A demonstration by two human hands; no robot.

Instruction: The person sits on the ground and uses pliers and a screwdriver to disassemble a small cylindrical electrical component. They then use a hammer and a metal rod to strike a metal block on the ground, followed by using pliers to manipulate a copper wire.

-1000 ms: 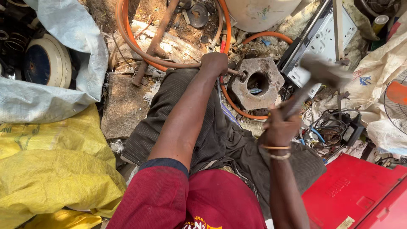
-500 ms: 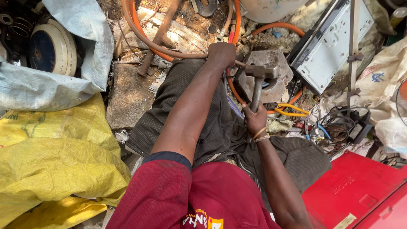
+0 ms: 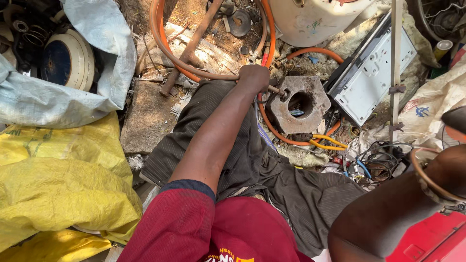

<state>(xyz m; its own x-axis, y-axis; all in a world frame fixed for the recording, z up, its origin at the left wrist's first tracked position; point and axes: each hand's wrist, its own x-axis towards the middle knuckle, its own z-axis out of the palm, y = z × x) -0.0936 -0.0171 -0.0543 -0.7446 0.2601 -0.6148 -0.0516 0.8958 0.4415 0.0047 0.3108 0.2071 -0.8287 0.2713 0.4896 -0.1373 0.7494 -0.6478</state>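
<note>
On the ground ahead of the knees: left hand (image 3: 254, 77) clenched on a thin metal rod (image 3: 274, 89), tip against a hexagonal grey metal block (image 3: 297, 104), rusty, round central hole. Right hand's grip apparently out of view; cannot tell.

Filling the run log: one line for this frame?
left hand: grips thin metal rod against hexagonal metal block | right hand: raised, mostly out of frame, wrist visible | block: on ground beside orange hose
</note>
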